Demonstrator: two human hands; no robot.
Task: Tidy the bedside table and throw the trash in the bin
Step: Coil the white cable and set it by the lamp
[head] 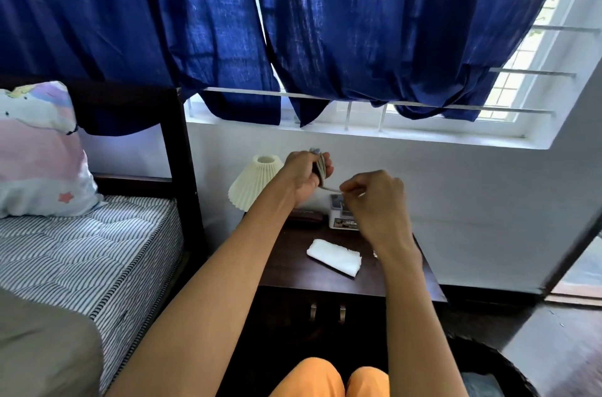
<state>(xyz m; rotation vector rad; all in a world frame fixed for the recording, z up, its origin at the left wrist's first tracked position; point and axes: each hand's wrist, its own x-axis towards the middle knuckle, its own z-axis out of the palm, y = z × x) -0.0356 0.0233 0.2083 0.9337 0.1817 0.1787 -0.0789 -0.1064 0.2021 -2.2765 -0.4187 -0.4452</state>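
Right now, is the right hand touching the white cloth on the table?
Apart. The head view shows the right hand raised, pinching a cord; bare table shows between it and the cloth.

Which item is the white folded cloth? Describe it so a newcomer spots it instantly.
Find the dark wooden bedside table under the window, right of the bed. The white folded cloth lies flat near the tabletop's middle, below both hands. Unlike the pleated cream lamp and the small box at the back, it is soft, plain white and lies alone.

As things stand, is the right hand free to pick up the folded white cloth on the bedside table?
Probably not yet. The right hand pinches a cord coiled in the left hand; the white cloth lies uncovered below.
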